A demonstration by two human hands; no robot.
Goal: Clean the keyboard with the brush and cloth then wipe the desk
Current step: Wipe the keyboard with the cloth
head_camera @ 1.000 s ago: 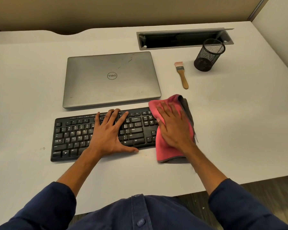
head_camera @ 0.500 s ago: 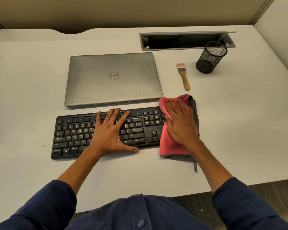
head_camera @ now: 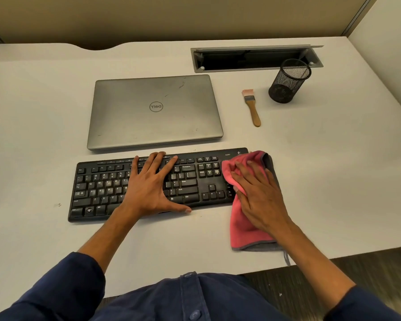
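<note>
Pink cloth [head_camera: 245, 228] covers the right end of a black keyboard [head_camera: 102, 188], pressed flat under the right hand [head_camera: 259, 195], whose fingers lie nearly straight on it. Beside it, the left hand [head_camera: 148, 188] rests spread and open on the keys. Beyond the right hand, well apart on the white desk [head_camera: 333, 170], lies a wooden-handled brush [head_camera: 252, 110].

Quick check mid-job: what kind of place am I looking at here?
Most likely an office cubicle: a white desk hemmed by beige partition panels, with a closed laptop, a mesh pen cup and a built-in cable tray.
</note>
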